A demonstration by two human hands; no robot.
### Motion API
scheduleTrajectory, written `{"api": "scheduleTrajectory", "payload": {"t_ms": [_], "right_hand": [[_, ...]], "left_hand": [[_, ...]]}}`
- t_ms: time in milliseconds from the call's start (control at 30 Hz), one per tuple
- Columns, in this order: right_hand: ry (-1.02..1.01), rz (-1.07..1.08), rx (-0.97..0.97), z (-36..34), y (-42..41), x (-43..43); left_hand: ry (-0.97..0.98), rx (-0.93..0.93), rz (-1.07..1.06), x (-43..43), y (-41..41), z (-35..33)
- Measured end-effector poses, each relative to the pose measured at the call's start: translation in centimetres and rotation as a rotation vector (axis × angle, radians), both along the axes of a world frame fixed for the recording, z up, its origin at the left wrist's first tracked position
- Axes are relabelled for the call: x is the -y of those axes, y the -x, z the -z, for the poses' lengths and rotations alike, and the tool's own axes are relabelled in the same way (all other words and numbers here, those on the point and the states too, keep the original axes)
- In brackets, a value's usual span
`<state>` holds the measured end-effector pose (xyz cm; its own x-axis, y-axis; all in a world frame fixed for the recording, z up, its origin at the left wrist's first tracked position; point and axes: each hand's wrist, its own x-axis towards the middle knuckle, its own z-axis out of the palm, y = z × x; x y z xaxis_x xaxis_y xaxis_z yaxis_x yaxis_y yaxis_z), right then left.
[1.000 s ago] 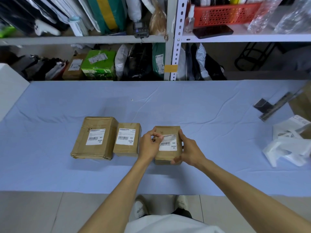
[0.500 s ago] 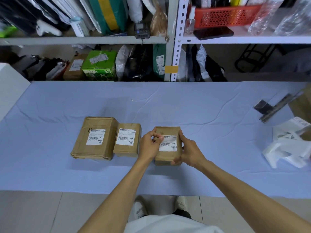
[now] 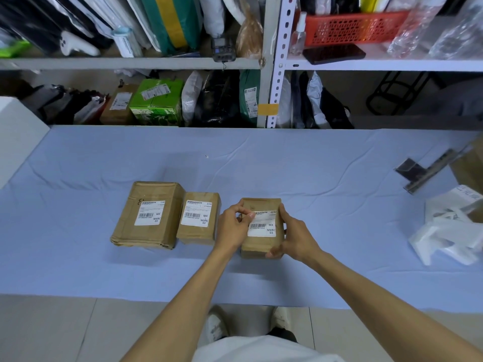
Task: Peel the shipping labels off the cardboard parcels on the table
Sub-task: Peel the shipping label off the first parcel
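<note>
Partly hidden: label [image 3: 262, 223] corner under left grip [image 3: 232, 227] | right grip [image 3: 294, 237] holds parcel [image 3: 257, 244]

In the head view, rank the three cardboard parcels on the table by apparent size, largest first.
1. Left parcel: clearly largest.
2-3. Middle parcel and right parcel: about alike; left hand and right hand cover the right one's edges, so unranked.

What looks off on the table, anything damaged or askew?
The large parcel at the left has a crushed, wrinkled near edge. On the right parcel, the label has its top-left corner lifted, pinched by the left hand, while the right hand grips the parcel: that is peeling, not damage.
</note>
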<state>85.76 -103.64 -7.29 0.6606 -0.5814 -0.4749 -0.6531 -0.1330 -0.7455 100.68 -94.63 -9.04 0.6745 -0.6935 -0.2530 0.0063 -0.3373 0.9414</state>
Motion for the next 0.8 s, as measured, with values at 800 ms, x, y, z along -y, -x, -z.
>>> {"api": "scheduleTrajectory", "payload": {"t_ms": [800], "right_hand": [[0.029, -0.015, 0.001, -0.18, -0.10, -0.07]], "left_hand": [[-0.022, 0.001, 0.012, 0.03, -0.21, 0.30]]}}
